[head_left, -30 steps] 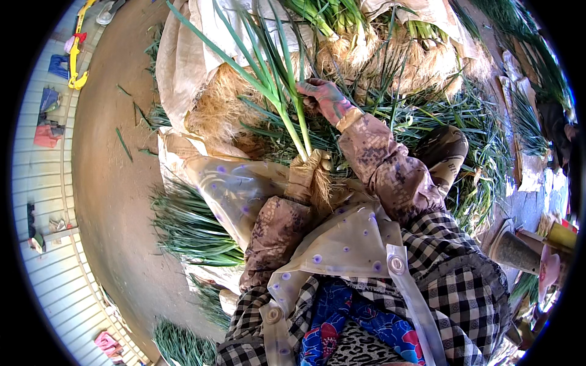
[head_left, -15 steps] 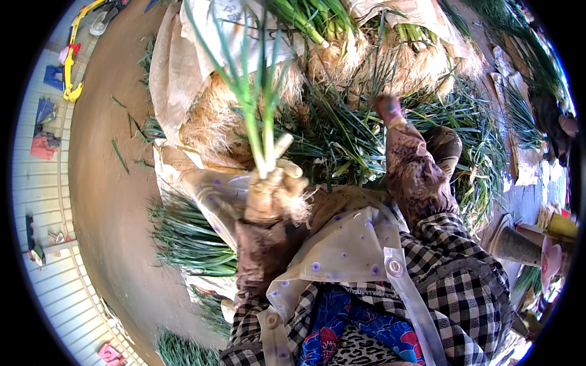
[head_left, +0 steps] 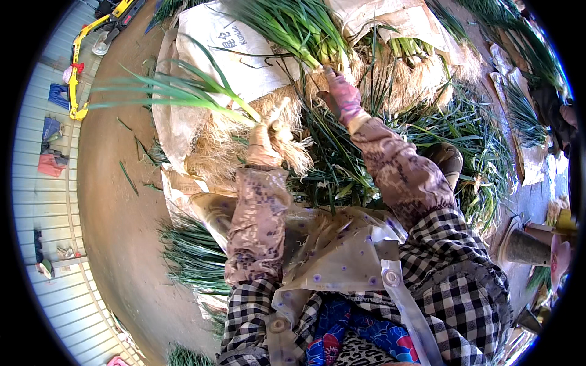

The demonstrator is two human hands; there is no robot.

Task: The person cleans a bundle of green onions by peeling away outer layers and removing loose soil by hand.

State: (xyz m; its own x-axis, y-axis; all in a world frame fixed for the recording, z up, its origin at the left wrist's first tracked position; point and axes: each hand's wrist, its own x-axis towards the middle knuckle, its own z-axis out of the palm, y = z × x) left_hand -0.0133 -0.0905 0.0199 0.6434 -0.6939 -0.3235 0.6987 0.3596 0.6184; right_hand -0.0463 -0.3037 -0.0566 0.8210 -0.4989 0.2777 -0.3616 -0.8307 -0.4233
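Observation:
My left hand (head_left: 261, 151), in a pale tan glove, is closed around a few green onions (head_left: 235, 108). Their white ends and roots stick out by the fingers, and the green leaves trail to the left, blurred at the tips. Farther out, my right hand (head_left: 343, 96), in a pinkish glove, reaches to the root ends of a large bundle of green onions (head_left: 299, 33). Its fingertips meet the bundle's edge, with the thumb apart from the outstretched finger and nothing visibly held. That bundle lies on a white woven sack (head_left: 238, 46).
Rooted onions (head_left: 406, 70) lie under sacking beyond my right hand. Loose green leaves (head_left: 342, 158) cover the ground before me. Another onion pile (head_left: 192, 256) is at my left. A grey bucket-like container (head_left: 525, 245) stands at the right, and a yellow toy excavator (head_left: 74, 82) far left.
My right hand has moved forward and left, from above the loose leaves to the onion bundle. My left hand has moved forward, and its onions have swung from upright to leaning left.

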